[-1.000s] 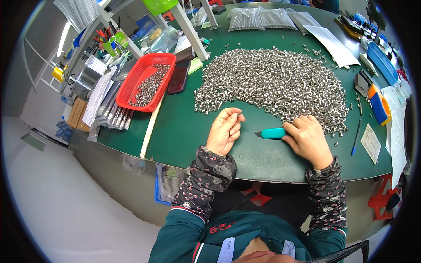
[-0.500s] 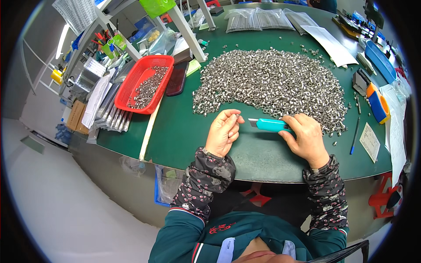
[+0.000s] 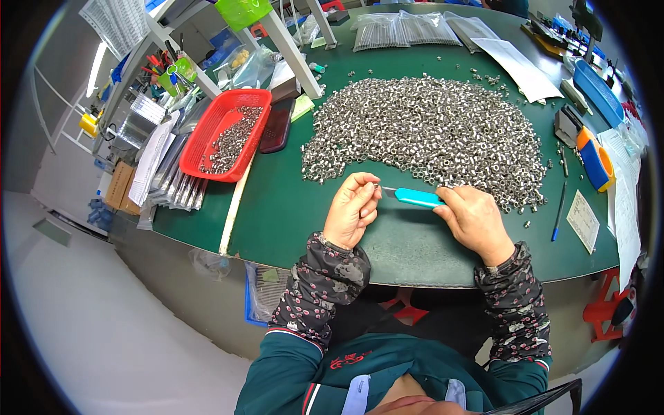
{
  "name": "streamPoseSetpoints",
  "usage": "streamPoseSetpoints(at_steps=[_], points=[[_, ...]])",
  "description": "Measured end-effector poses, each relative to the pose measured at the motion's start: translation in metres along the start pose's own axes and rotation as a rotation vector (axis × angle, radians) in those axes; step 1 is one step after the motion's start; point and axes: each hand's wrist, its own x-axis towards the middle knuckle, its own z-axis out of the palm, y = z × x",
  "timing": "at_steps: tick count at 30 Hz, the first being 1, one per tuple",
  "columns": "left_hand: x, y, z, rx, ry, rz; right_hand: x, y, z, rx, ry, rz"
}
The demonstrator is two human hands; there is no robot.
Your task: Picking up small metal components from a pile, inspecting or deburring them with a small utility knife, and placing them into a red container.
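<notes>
My right hand [image 3: 478, 220] grips a turquoise utility knife [image 3: 418, 198], its blade pointing left. Pinched between the thumb and forefinger of my left hand [image 3: 351, 213] is a small metal ring, mostly covered by the fingertips. The blade's end meets those fingertips at the ring; exact contact is too small to tell. Just beyond both hands spreads a wide heap of short silvery metal rings [image 3: 429, 128] on the green table [image 3: 415, 256].
A red plastic basket [image 3: 188, 160] with more rings stands at left, beside a dark phone-like slab [image 3: 277, 126]. At right lie a blue pen [image 3: 559, 213], a paper card [image 3: 583, 221] and an orange-and-blue tool [image 3: 596, 160]. Bagged rods [image 3: 380, 32] lie at the back.
My right hand has moved the knife slightly left, and its blade has gone from apart to the left fingertips. The knife has tilted a little. My left hand stays nearly in place.
</notes>
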Motion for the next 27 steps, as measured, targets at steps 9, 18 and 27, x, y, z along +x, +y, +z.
streamPoseSetpoints(at_steps=[9, 18, 27], points=[[-0.0001, 0.0003, 0.0013, 0.016, -0.046, 0.017, 0.0012, -0.0015, -0.0008, 0.009, -0.022, 0.012], [-0.0005, 0.0013, 0.0063, 0.116, 0.054, 0.030, 0.0006, -0.0009, -0.0005, 0.008, -0.025, 0.041], [-0.0008, -0.0012, 0.0041, 0.138, 0.069, 0.015, 0.0005, -0.0012, -0.0004, 0.007, -0.068, 0.054]])
